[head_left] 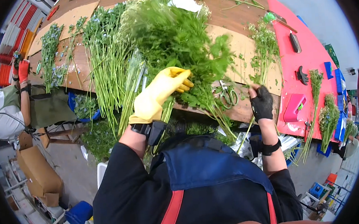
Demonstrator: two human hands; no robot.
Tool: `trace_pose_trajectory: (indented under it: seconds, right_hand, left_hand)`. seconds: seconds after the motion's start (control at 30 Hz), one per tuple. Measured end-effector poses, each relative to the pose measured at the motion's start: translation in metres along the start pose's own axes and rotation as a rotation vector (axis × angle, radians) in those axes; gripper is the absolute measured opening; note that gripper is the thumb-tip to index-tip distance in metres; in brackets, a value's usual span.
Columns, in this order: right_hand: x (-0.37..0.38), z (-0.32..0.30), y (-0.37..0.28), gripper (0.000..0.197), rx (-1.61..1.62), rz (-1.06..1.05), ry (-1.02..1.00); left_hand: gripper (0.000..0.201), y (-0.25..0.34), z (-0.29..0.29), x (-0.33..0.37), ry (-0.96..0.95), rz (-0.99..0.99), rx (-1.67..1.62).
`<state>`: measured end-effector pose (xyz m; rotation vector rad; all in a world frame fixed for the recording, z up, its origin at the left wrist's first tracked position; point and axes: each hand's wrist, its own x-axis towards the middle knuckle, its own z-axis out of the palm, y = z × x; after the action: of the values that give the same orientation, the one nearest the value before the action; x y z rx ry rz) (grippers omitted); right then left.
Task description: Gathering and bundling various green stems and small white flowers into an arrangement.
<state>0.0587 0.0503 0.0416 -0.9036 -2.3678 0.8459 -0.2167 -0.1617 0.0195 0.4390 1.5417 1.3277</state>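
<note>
Table edge (242, 113) beside half-curled right hand (262, 102), hold unclear — bare cardboard (243, 47) beyond; left hand (161, 90) grips bushy green bunch (183, 42) — top blurred.

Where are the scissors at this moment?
In the head view, the scissors lie right of centre near the front edge of the brown table, between the leafy green bunch and the black-gloved right hand.

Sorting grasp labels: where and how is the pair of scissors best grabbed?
Probably by the looped handles, from the near right: the scissors lie with loops toward the person, and greenery crowds their left side. The right hand is closer.
</note>
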Motion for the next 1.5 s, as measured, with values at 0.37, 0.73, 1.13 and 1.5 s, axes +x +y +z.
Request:
trace_pose_trajectory:
  seconds: [0.37, 0.73, 1.13, 1.5]
  right_hand:
    - [-0.014, -0.048, 0.035, 0.011, 0.009, -0.189, 0.290]
    - [-0.077, -0.052, 0.084, 0.014, 0.317, 0.214, -0.228]
    - [0.043, 0.027, 0.013, 0.046, 0.131, -0.273, -0.205]
    - [0.081, 0.065, -0.065, 0.029, 1.205, 0.464, -0.702]
  left_hand:
    - [0.034, 0.032, 0.006, 0.000, -0.001, 0.161, -0.020]
    - [0.091, 0.067, 0.038, 0.041, -0.481, 0.428, -0.632]
    - [0.076, 0.072, 0.054, 0.022, 0.180, 0.814, 0.529]
    - [0.057, 0.065, 0.057, -0.003, -0.174, 0.521, -0.702]
